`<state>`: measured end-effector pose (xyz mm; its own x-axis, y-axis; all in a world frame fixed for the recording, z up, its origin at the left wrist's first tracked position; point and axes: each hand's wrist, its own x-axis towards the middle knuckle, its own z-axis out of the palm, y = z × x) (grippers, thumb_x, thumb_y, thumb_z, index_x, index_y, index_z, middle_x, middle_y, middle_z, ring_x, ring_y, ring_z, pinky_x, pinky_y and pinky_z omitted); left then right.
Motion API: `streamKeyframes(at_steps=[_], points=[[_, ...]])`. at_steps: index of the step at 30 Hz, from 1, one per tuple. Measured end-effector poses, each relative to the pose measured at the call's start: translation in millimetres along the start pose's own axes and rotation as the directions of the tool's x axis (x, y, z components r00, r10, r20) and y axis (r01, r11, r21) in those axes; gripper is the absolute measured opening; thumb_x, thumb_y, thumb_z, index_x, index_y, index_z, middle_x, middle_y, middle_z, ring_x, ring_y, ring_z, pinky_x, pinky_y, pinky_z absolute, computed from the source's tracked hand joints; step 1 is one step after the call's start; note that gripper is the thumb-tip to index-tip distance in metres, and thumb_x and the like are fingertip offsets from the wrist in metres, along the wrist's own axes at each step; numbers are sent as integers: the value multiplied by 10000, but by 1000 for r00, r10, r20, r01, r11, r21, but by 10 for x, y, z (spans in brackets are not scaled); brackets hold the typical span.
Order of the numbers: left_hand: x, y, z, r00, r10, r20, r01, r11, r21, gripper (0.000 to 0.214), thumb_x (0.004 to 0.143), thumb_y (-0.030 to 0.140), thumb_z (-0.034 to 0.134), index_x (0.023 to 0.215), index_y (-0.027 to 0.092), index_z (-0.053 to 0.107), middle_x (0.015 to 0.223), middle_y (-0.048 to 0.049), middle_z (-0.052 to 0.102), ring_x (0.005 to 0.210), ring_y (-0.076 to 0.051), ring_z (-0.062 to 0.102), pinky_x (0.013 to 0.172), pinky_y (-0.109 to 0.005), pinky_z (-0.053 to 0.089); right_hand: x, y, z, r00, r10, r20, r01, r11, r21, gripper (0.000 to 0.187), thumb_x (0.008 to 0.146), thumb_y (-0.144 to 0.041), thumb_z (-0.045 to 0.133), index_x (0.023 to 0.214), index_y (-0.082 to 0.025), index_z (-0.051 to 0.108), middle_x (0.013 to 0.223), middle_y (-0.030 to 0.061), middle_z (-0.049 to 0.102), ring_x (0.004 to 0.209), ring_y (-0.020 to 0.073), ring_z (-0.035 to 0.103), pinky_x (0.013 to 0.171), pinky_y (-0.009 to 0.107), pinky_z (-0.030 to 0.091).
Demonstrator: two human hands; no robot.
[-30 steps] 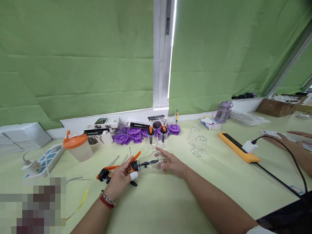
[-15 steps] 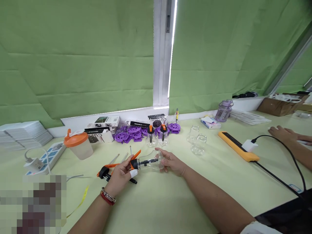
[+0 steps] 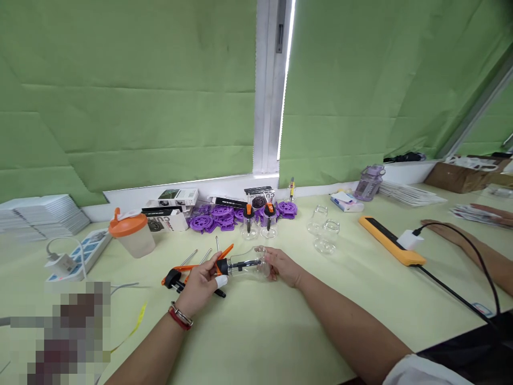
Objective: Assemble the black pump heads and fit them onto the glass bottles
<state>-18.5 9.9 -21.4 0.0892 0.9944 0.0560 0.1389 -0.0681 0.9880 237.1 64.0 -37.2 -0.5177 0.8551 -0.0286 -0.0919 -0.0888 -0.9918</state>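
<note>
A clear glass bottle (image 3: 253, 258) lies sideways between my hands above the table, with a black stem inside it. My left hand (image 3: 200, 287), a white wrap on its thumb, is closed around the black-and-orange bottle cap (image 3: 222, 266) at the neck. At the other end, my right hand (image 3: 284, 267) grips the wide base of the glass. Under and behind my left hand lie another black cap with stem (image 3: 172, 279), orange levers and several thin metal rods (image 3: 189, 258). Two capped bottles (image 3: 248, 225) stand upright farther back.
Purple wheel-like parts (image 3: 201, 223) and small boxes (image 3: 170, 219) line the wall. Two uncapped glass bottles (image 3: 326, 239) stand right of centre. An orange-lidded cup (image 3: 134, 238) and white power strip (image 3: 90, 255) are left; an orange power strip (image 3: 387, 240) and another person's arms (image 3: 473, 248) are right.
My right hand has shifted slightly at the bottle's base, while both hands keep their hold. At the right, the other person's hands have moved apart, exposing a stack of papers.
</note>
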Motion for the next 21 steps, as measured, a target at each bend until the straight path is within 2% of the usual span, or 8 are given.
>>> streamKeyframes(at_steps=[5, 7, 10, 12, 14, 17, 21], points=[[-6, 23, 34, 1000, -8, -6, 8, 1000, -11, 828, 608, 294, 721, 1370, 122, 446, 1103, -81, 677, 1086, -249, 575, 999, -409, 413, 50, 96, -4, 998, 57, -31, -58, 998, -10, 641, 801, -681, 470, 1105, -123, 554, 646, 28, 639, 369, 80, 479, 335, 188, 294], [-8, 39, 41, 1000, -9, -9, 9, 1000, -6, 832, 605, 301, 719, 1371, 127, 445, 1085, -69, 682, 1078, -244, 579, 997, -411, 414, 56, 112, -9, 998, 64, -28, -64, 998, -4, 669, 817, -692, 428, 1123, -110, 552, 672, 51, 643, 413, 106, 527, 347, 203, 330], [-8, 63, 36, 1000, -13, -21, 13, 1000, 27, 835, 606, 312, 717, 1372, 131, 442, 1049, -55, 691, 1079, -243, 579, 1011, -422, 401, 25, 70, -16, 1000, 8, 0, -8, 998, 61, 664, 803, -655, 501, 1229, -146, 511, 955, 122, 640, 637, 164, 638, 425, 236, 437], [-3, 72, 25, 999, -9, -32, 11, 999, 53, 837, 612, 311, 716, 1378, 130, 432, 1065, -57, 689, 1097, -244, 570, 1033, -434, 378, -16, 6, -23, 998, -44, 46, 38, 993, 113, 655, 773, -528, 637, 1331, -262, 424, 1233, 124, 519, 797, 183, 653, 511, 259, 494], [7, 66, 13, 999, -3, -35, 5, 998, 64, 847, 621, 310, 713, 1391, 123, 411, 1111, -69, 677, 1117, -245, 560, 1051, -438, 357, -55, -59, -31, 993, -71, 92, 59, 990, 127, 724, 729, -374, 725, 1358, -363, 365, 1347, 93, 404, 879, 191, 647, 568, 268, 513], [26, 31, -1, 1000, -3, -28, 4, 999, 54, 842, 635, 322, 704, 1391, 104, 406, 1145, -89, 668, 1142, -247, 547, 1050, -423, 364, -78, -109, -33, 991, -64, 117, 51, 992, 114, 679, 721, -299, 730, 1319, -347, 413, 1264, 83, 450, 875, 197, 654, 566, 256, 507], [33, -8, -4, 1000, 8, -17, -7, 999, 51, 824, 648, 322, 694, 1388, 99, 410, 1151, -97, 669, 1162, -247, 538, 1051, -414, 367, -34, -59, -21, 995, -55, 87, 44, 992, 120, 573, 760, -364, 688, 1274, -287, 447, 1098, 66, 558, 727, 167, 670, 473, 219, 470]])
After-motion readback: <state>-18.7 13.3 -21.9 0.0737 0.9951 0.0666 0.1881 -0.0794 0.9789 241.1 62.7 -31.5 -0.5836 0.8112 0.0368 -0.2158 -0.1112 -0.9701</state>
